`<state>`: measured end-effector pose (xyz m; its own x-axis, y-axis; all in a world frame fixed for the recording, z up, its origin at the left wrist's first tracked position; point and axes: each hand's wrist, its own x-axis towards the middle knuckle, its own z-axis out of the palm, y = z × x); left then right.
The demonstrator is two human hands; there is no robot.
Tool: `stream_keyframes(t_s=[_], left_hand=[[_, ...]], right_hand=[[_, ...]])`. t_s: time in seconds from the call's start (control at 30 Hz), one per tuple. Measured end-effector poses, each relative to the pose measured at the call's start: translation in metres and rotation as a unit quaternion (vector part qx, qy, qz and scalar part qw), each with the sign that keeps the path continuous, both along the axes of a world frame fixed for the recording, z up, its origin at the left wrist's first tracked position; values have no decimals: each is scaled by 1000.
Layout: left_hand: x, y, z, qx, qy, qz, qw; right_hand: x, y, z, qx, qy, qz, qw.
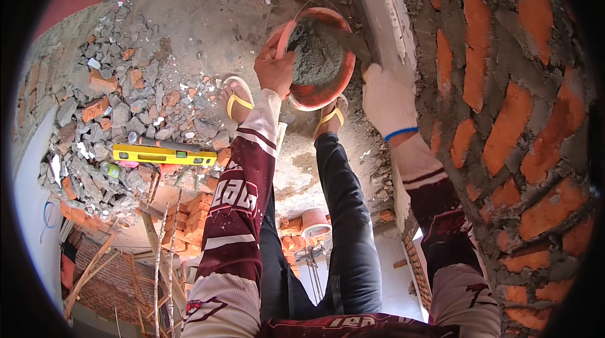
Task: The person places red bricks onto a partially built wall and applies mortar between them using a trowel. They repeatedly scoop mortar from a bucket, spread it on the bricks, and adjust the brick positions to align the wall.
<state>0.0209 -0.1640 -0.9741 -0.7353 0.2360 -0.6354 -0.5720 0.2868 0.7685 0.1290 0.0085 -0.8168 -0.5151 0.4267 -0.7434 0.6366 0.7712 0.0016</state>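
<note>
A round red-orange bucket (pixel 313 98) holds wet grey mortar (pixel 313 54) and stands near my feet, with a thin wire handle over its far side. My bare left hand (pixel 275 67) grips the bucket's left rim, fingers curled over it. On the other side, my right hand (pixel 391 98), in a white knit glove with a blue cuff, is closed around the handle of a trowel (pixel 354 45). The trowel's dark blade reaches over the right rim into the bucket, against the mortar. Most of its handle is hidden by the glove.
A rough brick wall (pixel 477 54) with smeared mortar rises close on my right. Broken concrete and brick rubble (pixel 135 108) lies at left, with a yellow spirit level (pixel 164 156) on it. Stacked bricks (pixel 189 224), wooden poles (pixel 167 256) and another bucket (pixel 314 219) are lower down.
</note>
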Motion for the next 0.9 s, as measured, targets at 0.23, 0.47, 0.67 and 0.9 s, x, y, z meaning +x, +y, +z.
stream_keyframes(t_s=[0.23, 0.47, 0.67, 0.9], left_hand=[[-2, -2, -3, 5, 11, -22, 1000], [-5, -17, -12, -11, 21, -27, 999], [-14, -26, -21, -26, -15, -34, 999], [1, -23, -10, 0, 28, -46, 999]], right_hand=[[-26, 3, -114, -113, 46, 40, 992], [-6, -30, -120, -215, 74, 3, 974], [7, -61, -53, -61, 108, 236, 964], [-61, 14, -31, 48, 63, 214, 974]])
